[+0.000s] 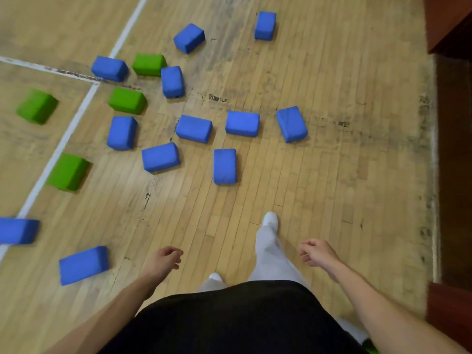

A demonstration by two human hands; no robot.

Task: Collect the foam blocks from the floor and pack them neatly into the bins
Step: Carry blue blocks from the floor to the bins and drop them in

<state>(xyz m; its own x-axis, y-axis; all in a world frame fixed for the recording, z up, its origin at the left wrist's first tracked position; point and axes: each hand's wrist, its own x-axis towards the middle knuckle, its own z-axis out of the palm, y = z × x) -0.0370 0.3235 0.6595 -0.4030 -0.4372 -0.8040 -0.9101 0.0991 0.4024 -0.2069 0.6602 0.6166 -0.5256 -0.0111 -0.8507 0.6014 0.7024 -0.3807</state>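
Both hands are hanging empty and loosely curled, the left hand (166, 259) and the right hand (316, 252) flanking the forward white shoe (270, 218), so nothing is being carried yet. Beyond that shoe, blue foam blocks (224, 166) and green foam blocks (67, 171) are lying scattered, all seemingly left to collect, with no bin showing. They are resting on a worn wooden floor (332, 175) crossed by a white line (58, 154), and dark wood panelling (449, 21) is standing far right of the shoe.

No text, label, brand, number or sign can be read anywhere in view. The blue foam blocks (193, 128) and green foam blocks (127, 100) ahead of both hands show plain faces, and the wooden floor (332, 162) carries only unlettered white lines (63, 144).
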